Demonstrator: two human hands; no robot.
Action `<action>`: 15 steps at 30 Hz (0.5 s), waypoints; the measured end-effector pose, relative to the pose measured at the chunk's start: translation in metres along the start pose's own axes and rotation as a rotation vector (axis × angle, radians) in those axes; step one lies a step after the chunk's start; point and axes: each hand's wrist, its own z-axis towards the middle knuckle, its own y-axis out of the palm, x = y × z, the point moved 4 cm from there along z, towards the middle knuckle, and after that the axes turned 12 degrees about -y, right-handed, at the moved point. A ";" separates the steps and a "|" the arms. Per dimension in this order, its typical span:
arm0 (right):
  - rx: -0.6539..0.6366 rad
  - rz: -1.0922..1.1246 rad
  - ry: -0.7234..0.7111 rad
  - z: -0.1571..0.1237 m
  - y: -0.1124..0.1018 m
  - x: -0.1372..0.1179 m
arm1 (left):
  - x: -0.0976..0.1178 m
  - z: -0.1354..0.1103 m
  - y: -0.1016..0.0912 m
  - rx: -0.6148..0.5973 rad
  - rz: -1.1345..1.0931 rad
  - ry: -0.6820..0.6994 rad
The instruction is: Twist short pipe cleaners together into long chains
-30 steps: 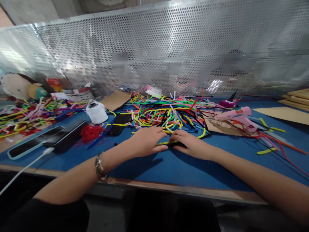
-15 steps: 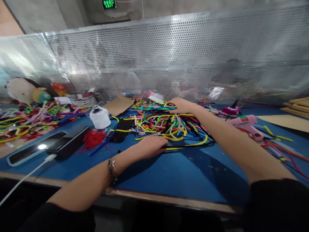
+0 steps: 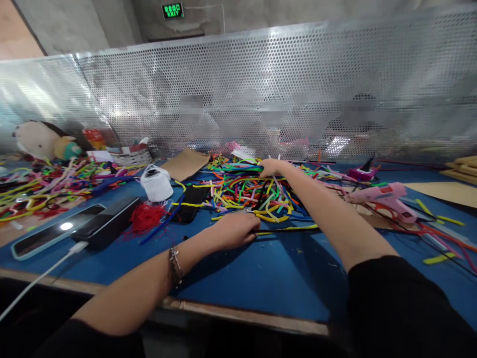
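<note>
A heap of many-coloured pipe cleaners (image 3: 238, 191) lies in the middle of the blue table. My left hand (image 3: 237, 230) rests low at the heap's near edge, closed round a black pipe cleaner (image 3: 286, 230) that runs off to the right beside a yellow one. A small metal piece (image 3: 248, 210) shows just above its knuckles; its kind is unclear. At the heap's far side, my right hand (image 3: 273, 168) has its fingers curled on a bunch of green and dark pipe cleaners (image 3: 244, 169). Its fingertips are partly hidden.
To the left are a phone (image 3: 55, 231), a black box with a white cable (image 3: 108, 221), red thread (image 3: 148, 217) and a white pouch (image 3: 156, 184). A pink glue gun (image 3: 387, 199) lies right. A perforated metal screen (image 3: 238, 74) stands behind.
My right hand has shifted slightly left and down over the bunch, its forearm swinging left. The black pipe cleaner's loop at the right has drawn in. My left hand stays nearly in place.
</note>
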 end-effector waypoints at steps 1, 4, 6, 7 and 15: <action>0.030 0.009 0.011 -0.003 -0.004 0.002 | 0.001 0.000 0.000 -0.004 -0.004 -0.002; 0.136 0.040 0.047 -0.013 -0.016 0.012 | 0.004 -0.001 -0.002 -0.024 -0.018 -0.013; 0.220 0.065 0.065 -0.021 -0.022 0.019 | 0.001 -0.001 -0.009 -0.044 -0.033 -0.034; 0.266 0.079 0.071 -0.024 -0.024 0.022 | -0.003 -0.001 -0.014 -0.050 -0.040 -0.059; 0.647 0.201 0.071 -0.043 -0.048 0.031 | -0.123 -0.016 -0.045 0.116 0.111 -0.848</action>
